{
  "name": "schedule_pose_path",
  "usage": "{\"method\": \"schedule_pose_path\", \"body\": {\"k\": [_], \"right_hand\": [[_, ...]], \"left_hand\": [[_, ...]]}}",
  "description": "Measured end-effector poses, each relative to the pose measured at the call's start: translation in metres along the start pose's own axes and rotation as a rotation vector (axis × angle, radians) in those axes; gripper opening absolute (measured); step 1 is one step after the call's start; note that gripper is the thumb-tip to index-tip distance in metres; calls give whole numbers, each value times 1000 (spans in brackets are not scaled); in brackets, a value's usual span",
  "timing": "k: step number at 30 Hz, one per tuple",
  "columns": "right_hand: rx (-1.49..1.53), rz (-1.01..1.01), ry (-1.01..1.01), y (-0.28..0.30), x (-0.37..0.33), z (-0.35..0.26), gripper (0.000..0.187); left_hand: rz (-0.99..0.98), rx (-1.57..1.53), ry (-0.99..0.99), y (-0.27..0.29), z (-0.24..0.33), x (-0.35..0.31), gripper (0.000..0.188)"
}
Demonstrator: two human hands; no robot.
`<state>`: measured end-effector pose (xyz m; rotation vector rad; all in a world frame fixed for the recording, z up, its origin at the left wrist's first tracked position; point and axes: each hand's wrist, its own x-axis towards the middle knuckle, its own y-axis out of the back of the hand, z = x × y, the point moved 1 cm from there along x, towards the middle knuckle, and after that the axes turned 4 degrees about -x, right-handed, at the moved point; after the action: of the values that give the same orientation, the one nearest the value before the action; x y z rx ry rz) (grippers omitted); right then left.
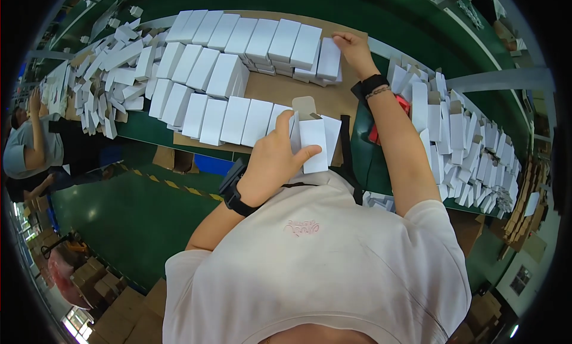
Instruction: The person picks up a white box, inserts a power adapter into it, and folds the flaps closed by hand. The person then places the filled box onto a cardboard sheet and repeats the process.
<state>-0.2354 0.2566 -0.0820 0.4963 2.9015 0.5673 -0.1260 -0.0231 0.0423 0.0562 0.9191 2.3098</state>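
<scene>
My left hand (269,164) is wrapped round a small white carton (313,146) close to my chest. The carton stands upright, and its brown-lined top flap (305,108) is raised. Farther off and to the right, my right hand (356,53) has its fingers curled at the upper corner of another white carton (329,60), at the right end of the far row. That carton leans against the closed white cartons (273,41) lined up beside it. A nearer row of white cartons (231,118) runs leftward from my left hand.
Brown cardboard (280,89) lies under the rows on a green table. Loose white cartons heap at the left (122,67) and the right (456,135). A red object (402,104) sits behind my right forearm. A person (34,138) is at the far left.
</scene>
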Motion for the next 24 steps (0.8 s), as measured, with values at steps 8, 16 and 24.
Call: {"method": "schedule_pose_path", "body": {"k": [8, 16, 24], "right_hand": [[-100, 107, 64, 16, -108, -29, 30], [72, -172, -153, -23, -217, -102, 41], [628, 7, -11, -21, -228, -126, 45]], "left_hand": [[-86, -189, 132, -7, -10, 0, 70], [-44, -200, 78, -15, -12, 2, 56], [223, -232, -433, -8, 8, -10, 62]]}}
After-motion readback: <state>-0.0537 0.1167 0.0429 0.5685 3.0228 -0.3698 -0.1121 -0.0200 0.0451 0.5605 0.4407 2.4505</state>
